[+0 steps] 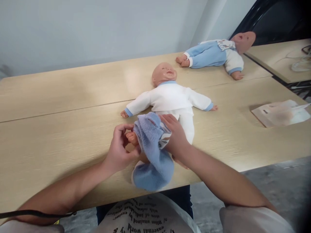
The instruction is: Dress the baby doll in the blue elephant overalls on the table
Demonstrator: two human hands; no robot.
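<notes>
A baby doll (171,97) in a white top and white trousers lies on its back before me, arms spread, head away from me. Blue fleece doll trousers (152,139) with a white printed patch are bunched around one of its legs, and a bare foot (132,138) pokes out on the left. My left hand (122,145) curls around that foot and the edge of the blue cloth. My right hand (175,134) grips the bunched blue trousers from the right. The other trouser leg hangs toward the table's front edge.
A second doll (209,53) in blue trousers and a white top lies at the back right. A white tissue packet (279,113) sits at the right of the wooden table (60,129). Another table (279,58) with a clear item and a cable adjoins beyond.
</notes>
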